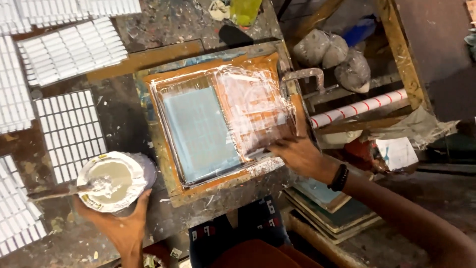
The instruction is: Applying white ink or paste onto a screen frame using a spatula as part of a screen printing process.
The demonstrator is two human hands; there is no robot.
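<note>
- Over the paint-spattered counter (124,124), the right hand (297,156) is pressing a squeegee (258,119) on the wooden-framed printing screen (218,124), fingers closed on it
- At the counter's near edge, the left hand (121,226) is cupping a tub of pale ink (111,181), fingers wrapped under it, a stick (59,190) resting inside
- Judging by the streaks, even pressure and a steady blade angle are mattering most
- Racks of white tiles (69,131) are lying well apart from the screen

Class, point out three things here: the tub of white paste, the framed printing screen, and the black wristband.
Tub of white paste (111,181), head view, on the paste surface.
Framed printing screen (201,134), head view, on the blue-grey mesh.
Black wristband (339,177), head view, on the band's middle.
</note>
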